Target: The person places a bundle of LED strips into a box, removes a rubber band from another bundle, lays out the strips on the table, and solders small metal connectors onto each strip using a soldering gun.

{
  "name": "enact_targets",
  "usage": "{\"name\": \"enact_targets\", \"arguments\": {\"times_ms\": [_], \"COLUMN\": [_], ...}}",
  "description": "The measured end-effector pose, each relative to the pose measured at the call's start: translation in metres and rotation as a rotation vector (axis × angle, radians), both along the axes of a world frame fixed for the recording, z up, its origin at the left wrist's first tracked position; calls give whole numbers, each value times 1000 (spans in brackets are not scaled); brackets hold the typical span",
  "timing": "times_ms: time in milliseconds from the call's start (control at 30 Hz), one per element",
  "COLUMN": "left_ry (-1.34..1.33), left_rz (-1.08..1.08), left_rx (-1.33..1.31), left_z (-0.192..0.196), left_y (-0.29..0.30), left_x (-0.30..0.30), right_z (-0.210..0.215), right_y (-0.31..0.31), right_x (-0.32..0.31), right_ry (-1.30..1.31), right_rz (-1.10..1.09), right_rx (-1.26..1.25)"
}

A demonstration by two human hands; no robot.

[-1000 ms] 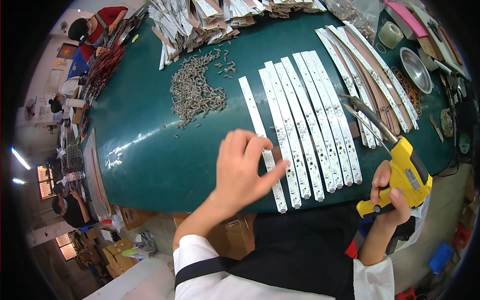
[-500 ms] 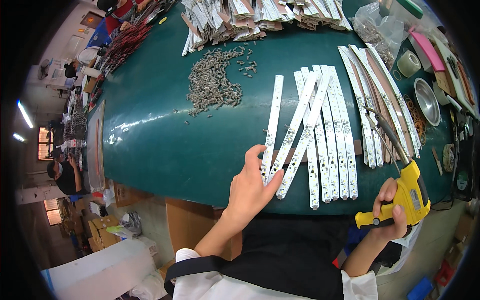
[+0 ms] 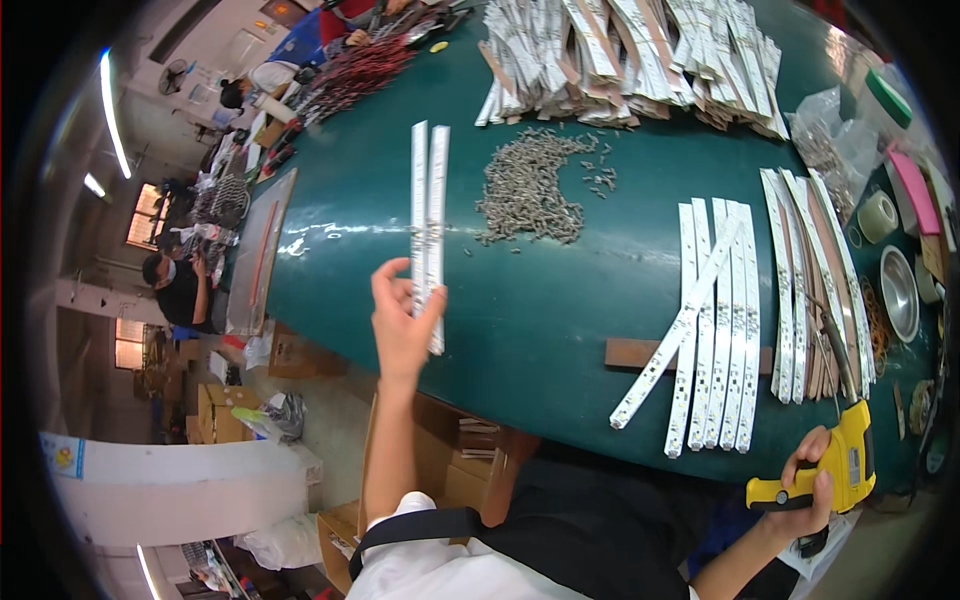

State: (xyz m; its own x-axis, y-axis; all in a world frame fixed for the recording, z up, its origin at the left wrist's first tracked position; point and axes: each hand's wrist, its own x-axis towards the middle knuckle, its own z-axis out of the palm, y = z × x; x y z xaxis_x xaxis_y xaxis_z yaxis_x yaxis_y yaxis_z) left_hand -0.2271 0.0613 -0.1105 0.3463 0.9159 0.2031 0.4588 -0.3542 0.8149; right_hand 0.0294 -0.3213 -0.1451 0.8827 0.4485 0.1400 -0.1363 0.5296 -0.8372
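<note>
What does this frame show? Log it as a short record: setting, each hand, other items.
setting: green worktable, seen from the head camera
left hand: holds two white strips side by side, lifted over the table
right hand: grips a yellow power screwdriver at the table edge
strip row: white strips flat, one lying diagonally across
screws: loose grey pile

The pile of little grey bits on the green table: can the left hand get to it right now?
Probably not straight away. The left hand is full, holding two white strips upright. The pile of grey bits lies just past them on bare green table, nothing blocking.
</note>
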Motion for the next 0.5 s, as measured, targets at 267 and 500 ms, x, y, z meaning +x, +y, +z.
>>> {"name": "enact_targets", "arguments": {"times_ms": [267,500], "left_ry": [337,608], "left_rz": [120,185], "left_rx": [49,499], "left_z": [-40,-43], "left_y": [103,121], "left_x": [-94,-81], "right_z": [-8,-8], "right_y": [3,1], "right_x": [2,3], "right_ry": [5,5], "right_rz": [17,-41], "right_rx": [-2,-57]}}
